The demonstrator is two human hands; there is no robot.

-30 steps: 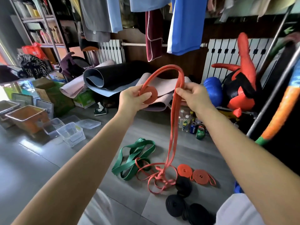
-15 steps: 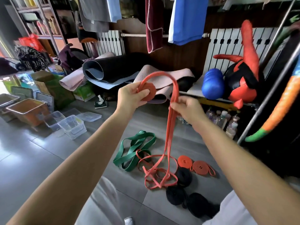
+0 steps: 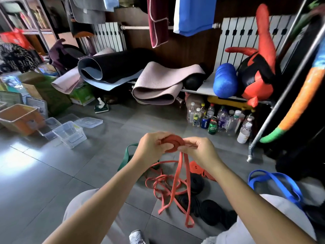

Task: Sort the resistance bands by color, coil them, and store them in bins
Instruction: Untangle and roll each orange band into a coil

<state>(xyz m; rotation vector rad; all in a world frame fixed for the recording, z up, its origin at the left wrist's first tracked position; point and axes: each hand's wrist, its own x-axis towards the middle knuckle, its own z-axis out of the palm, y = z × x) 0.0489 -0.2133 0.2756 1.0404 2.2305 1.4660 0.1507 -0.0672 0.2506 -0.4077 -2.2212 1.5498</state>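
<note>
Your left hand (image 3: 151, 147) holds the red coil (image 3: 173, 144) up in front of you, above the floor (image 3: 52, 173). Its fingers and thumb are clamped on the coil's flat sides. Your right hand (image 3: 198, 150) is just beside it. Its fingers pinch the red band (image 3: 177, 189) right where it meets the coil. The rest of the band hangs down to a messy heap on the floor.

To roll well, I think you should squeeze the coil flat so the middle cannot pop out. Feed the band in flat, with no twist, and pull it a little tight on each turn. The heap looks tangled, so lift slowly and shake out any knot before it gets to the coil.

The bins are on the floor to your left, well apart from you. The nearest clear bin (image 3: 70, 134) seems to have no bands in it, and a lid (image 3: 88, 122) lies just beside it. A second clear bin (image 3: 48, 127) sits right next to it. Something dark may be inside, but I cannot tell. I cannot see what the orange bin (image 3: 19, 117) holds.
</note>
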